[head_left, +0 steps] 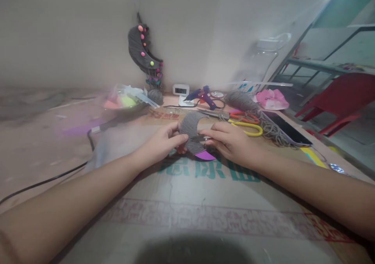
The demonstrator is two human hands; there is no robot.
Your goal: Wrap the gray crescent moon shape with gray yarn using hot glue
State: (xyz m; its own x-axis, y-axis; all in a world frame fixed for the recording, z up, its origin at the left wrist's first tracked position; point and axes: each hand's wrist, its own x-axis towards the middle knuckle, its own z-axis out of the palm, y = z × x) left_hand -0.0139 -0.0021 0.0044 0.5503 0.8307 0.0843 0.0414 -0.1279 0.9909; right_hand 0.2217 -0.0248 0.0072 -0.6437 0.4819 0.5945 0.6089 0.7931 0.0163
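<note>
A crescent moon shape (191, 133) is wrapped in grey yarn, with a bare purple tip (206, 155) at its lower end. My left hand (164, 141) grips the crescent's outer edge, thumb on the front face and fingers behind. At the inner curve, my right hand (227, 141) has its fingers bent together against the crescent; what they pinch is too small to make out. Both hands are over a printed cardboard sheet (202, 193). Just beyond the right hand lie yellow-handled scissors (253, 130) and orange-handled scissors (244, 116).
A purple glue gun (205, 96) stands near a small digital clock (181, 89). Grey yarn (241, 100) trails beside a phone (288, 129). A finished-looking yarn crescent (139, 47) with coloured balls hangs on the wall. A blurred bowl (123, 104) is at left; a black cable (43, 182) crosses the left side.
</note>
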